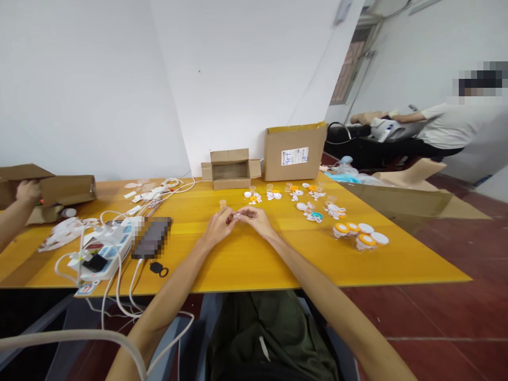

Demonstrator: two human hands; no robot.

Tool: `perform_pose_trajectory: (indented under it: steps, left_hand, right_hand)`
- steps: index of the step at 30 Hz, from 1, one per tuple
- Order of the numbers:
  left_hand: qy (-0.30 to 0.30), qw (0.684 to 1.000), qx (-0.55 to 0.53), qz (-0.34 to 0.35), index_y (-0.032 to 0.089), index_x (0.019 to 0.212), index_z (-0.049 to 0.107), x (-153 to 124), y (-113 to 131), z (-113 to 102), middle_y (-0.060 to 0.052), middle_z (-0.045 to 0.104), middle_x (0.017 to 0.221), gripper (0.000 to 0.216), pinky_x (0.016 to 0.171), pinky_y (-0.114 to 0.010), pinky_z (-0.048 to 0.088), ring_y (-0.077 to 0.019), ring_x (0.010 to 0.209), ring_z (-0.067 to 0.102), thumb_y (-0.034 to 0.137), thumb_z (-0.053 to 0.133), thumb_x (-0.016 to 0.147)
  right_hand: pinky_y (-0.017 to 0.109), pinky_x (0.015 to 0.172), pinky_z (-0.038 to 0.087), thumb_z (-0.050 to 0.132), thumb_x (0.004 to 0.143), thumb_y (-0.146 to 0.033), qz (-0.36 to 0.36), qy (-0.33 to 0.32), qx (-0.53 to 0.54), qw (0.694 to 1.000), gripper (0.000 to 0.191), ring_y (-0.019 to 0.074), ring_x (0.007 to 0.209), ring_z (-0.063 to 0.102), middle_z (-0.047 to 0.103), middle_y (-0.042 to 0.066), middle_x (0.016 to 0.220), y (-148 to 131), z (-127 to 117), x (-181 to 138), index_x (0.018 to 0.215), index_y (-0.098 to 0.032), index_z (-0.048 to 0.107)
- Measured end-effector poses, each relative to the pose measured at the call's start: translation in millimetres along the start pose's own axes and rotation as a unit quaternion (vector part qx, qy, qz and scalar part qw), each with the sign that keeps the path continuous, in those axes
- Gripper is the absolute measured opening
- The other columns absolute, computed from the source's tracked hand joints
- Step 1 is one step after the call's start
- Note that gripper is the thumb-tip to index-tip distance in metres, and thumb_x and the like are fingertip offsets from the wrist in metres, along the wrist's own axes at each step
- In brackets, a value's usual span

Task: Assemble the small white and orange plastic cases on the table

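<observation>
My left hand (219,226) and my right hand (257,221) meet over the middle of the table. Between their fingertips they pinch a small white piece with dark markings (237,216); its exact kind is too small to make out. Just behind my left hand stands a small clear cup (223,203). Farther back lie white and orange round lids (253,200) among small marked white pieces, with more such groups to the right. One group has a teal ring (316,217). Several clear jars with orange or white lids (365,241) stand together at the right.
An opened small carton (231,173) and a taller cardboard box (293,153) stand against the wall. On the left are a white power strip (115,251), a phone (153,238) and loose cables. Another person's hand (28,191) reaches into a box; someone sits far right.
</observation>
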State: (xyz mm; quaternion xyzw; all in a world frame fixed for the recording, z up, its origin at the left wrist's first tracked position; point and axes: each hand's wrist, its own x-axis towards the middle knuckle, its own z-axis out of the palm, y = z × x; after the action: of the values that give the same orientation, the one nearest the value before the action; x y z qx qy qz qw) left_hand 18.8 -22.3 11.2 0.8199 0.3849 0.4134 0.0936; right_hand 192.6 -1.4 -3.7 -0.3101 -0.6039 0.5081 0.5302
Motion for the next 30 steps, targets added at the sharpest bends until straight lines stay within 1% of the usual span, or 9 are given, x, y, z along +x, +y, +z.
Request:
perform_pose_trajectory:
  steps: [6, 11, 19, 25, 30]
  left_hand:
    - [-0.004, 1.0, -0.003, -0.001, 0.023, 0.087, 0.063, -0.9, -1.6, -0.7, 0.001, 0.061, 0.076, 0.015, 0.067, -0.024, 0.049, -0.0127, 0.064, 0.055, 0.035, 0.057, 0.094]
    - [-0.005, 1.0, 0.002, 0.014, 0.023, 0.086, 0.062, -1.4, -1.1, -0.9, 0.0, 0.061, 0.076, 0.015, 0.066, -0.025, 0.049, -0.013, 0.064, 0.056, 0.034, 0.055, 0.095]
    - [-0.011, 1.0, 0.013, 0.007, 0.023, 0.089, 0.063, -2.7, -5.6, 1.4, 0.0, 0.061, 0.076, 0.016, 0.067, -0.025, 0.05, -0.0137, 0.065, 0.056, 0.035, 0.055, 0.094]
    - [0.0, 1.0, -0.005, 0.014, 0.023, 0.089, 0.064, -2.6, -5.2, 2.7, -0.001, 0.062, 0.079, 0.012, 0.068, -0.026, 0.05, -0.0139, 0.067, 0.057, 0.031, 0.056, 0.094]
    - [0.01, 1.0, -0.023, 0.01, 0.023, 0.089, 0.064, -2.3, -3.9, 2.6, 0.0, 0.062, 0.077, 0.01, 0.067, -0.026, 0.05, -0.0138, 0.067, 0.057, 0.03, 0.059, 0.092]
  right_hand:
    - [0.036, 0.082, 0.054, 0.086, 0.059, -0.049, -0.002, -0.004, -0.005, 1.0, 0.034, 0.0196, 0.079, 0.068, 0.075, 0.002, 0.08, 1.6, -1.0, 1.2, 0.074, -0.022, 0.073]
    - [0.036, 0.081, 0.054, 0.087, 0.057, -0.049, 0.001, -0.001, 0.0, 1.0, 0.034, 0.0196, 0.078, 0.068, 0.074, 0.002, 0.078, 0.8, -0.9, 0.9, 0.074, -0.023, 0.073]
    - [0.037, 0.081, 0.055, 0.087, 0.057, -0.05, -0.001, -0.003, -0.001, 1.0, 0.035, 0.0204, 0.076, 0.068, 0.074, 0.002, 0.077, 3.1, -1.4, 0.9, 0.073, -0.023, 0.073]
    - [0.038, 0.081, 0.055, 0.087, 0.058, -0.05, -0.005, -0.007, 0.003, 1.0, 0.033, 0.0213, 0.078, 0.068, 0.075, 0.003, 0.078, 3.6, -1.4, 0.9, 0.072, -0.023, 0.073]
    - [0.037, 0.078, 0.055, 0.088, 0.056, -0.05, 0.004, 0.0, 0.017, 1.0, 0.034, 0.0199, 0.074, 0.067, 0.073, 0.002, 0.074, 2.7, -0.5, 1.1, 0.07, -0.023, 0.073]
